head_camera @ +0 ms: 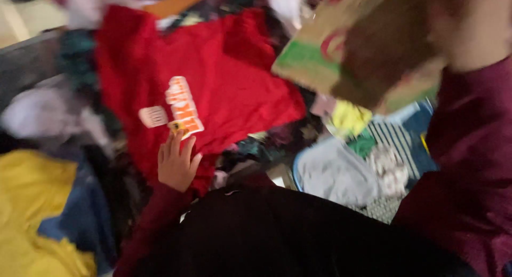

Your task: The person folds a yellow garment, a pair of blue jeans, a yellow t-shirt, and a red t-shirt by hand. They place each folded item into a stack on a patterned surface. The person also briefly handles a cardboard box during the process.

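Note:
The frame is blurred. My left hand (176, 163), in a maroon sleeve, lies flat on a red garment (224, 79) spread over a heap of clothes. Its fingertips touch an orange and white paper tag (183, 105), and a smaller white tag (153, 116) lies just to the left. My right hand (473, 26) is raised at the top right and grips a brown cardboard box (362, 47) with green and red print. The box is tilted in the air above the clothes.
Clothes cover the whole area: a yellow garment (26, 202) over blue cloth at the lower left, a grey piece (333, 173), striped fabric (394, 143) and a yellow-green item (349, 118) at the right. My dark-clad lap (288, 234) fills the bottom centre.

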